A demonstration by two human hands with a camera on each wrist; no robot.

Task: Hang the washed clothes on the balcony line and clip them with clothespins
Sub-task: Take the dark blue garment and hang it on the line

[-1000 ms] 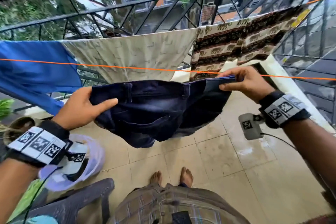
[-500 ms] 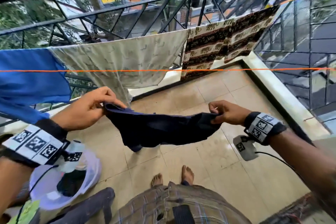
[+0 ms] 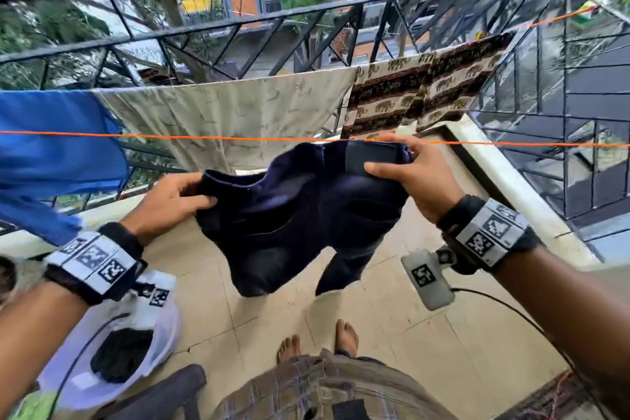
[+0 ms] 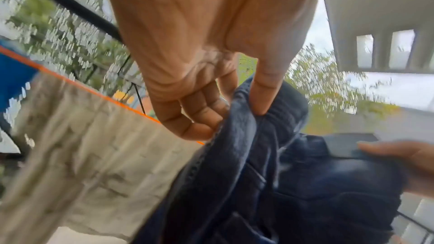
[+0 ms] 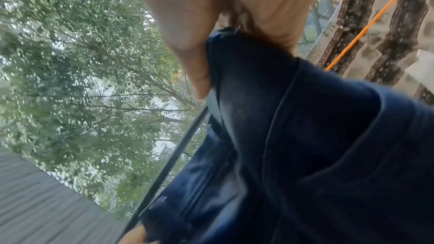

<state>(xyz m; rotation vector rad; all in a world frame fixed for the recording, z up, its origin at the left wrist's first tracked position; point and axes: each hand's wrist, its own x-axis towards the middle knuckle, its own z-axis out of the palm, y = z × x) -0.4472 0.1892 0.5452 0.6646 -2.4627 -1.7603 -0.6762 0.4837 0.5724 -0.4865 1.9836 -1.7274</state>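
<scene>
Dark blue denim shorts point(image 3: 300, 211) hang between my two hands just below the orange clothesline point(image 3: 204, 136). My left hand point(image 3: 177, 196) pinches the waistband's left end, thumb on top. My right hand point(image 3: 405, 170) grips the right end, raised almost to the line. In the left wrist view the left fingers point(image 4: 199, 116) curl into the denim point(image 4: 270, 183). The right wrist view shows my thumb point(image 5: 195, 58) pressed on the dark cloth point(image 5: 317, 136), the orange line point(image 5: 375, 18) behind. I see no clothespins.
On a farther line hang a blue cloth point(image 3: 51, 150), a cream cloth point(image 3: 231, 116) and an elephant-print cloth point(image 3: 419, 89). Black railing point(image 3: 238, 27) bounds the balcony. A white basin point(image 3: 112, 351) with dark laundry sits at lower left, beside a grey chair point(image 3: 163, 395). My bare feet point(image 3: 317, 341) stand on tiles.
After dipping low half a second ago, both hands have lifted the shorts back up toward the orange line. The right end now reaches line height.
</scene>
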